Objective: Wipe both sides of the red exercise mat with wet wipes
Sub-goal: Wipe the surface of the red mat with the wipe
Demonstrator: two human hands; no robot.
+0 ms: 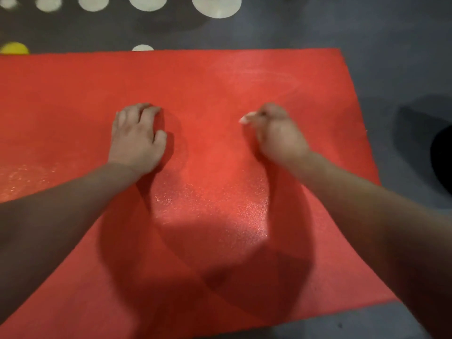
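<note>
The red exercise mat [208, 77] lies flat on the dark floor and fills most of the view; its right end shows, its left runs out of frame. My left hand [137, 135] rests palm down on the mat left of centre, fingers slightly bent, holding nothing. My right hand [276, 133] is curled round a white wet wipe [245, 118], of which only a small corner sticks out to the left, pressed down on the mat. Faint damp streaks show on the mat's far right part.
Dark grey floor [367, 25] surrounds the mat, with several pale round spots [216, 6] along the far edge and a yellow round object [14, 48] at far left. A dark shape [442, 160] sits on the floor at the right edge.
</note>
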